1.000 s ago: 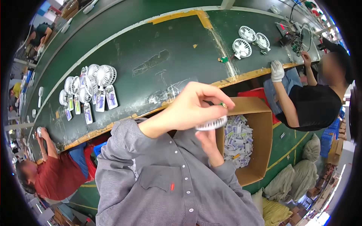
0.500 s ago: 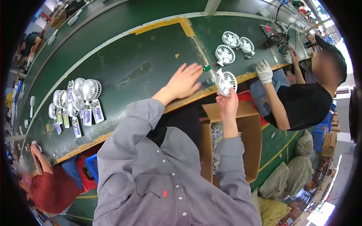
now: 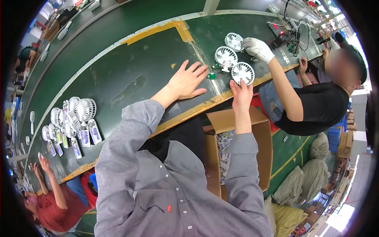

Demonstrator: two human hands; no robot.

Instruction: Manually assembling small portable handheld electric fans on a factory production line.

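Observation:
My left hand [image 3: 187,81] lies palm down on the green workbench [image 3: 158,75], fingers spread, holding nothing. Just beyond its fingertips is a small green circuit board [image 3: 212,76]. Between the thumb and fingers of my right hand [image 3: 241,94] is the rim of a round white fan head [image 3: 242,74], its grille and blades facing up. Two similar white parts, a fan head [image 3: 226,57] and a farther fan head [image 3: 234,41], lie close beyond it. Whether wires link the board to a fan is too small to tell.
Assembled white handheld fans [image 3: 81,112] are heaped on the bench at left. An open cardboard box [image 3: 258,158] stands below the bench edge by my right forearm. At right, a co-worker's gloved hand [image 3: 258,49] reaches among the fan heads, near cables and tools [image 3: 292,37].
My right hand has carried the fan head slightly right and farther over the bench, beside the others. My left fingers have spread. The co-worker's gloved hand has reached in to the fan heads.

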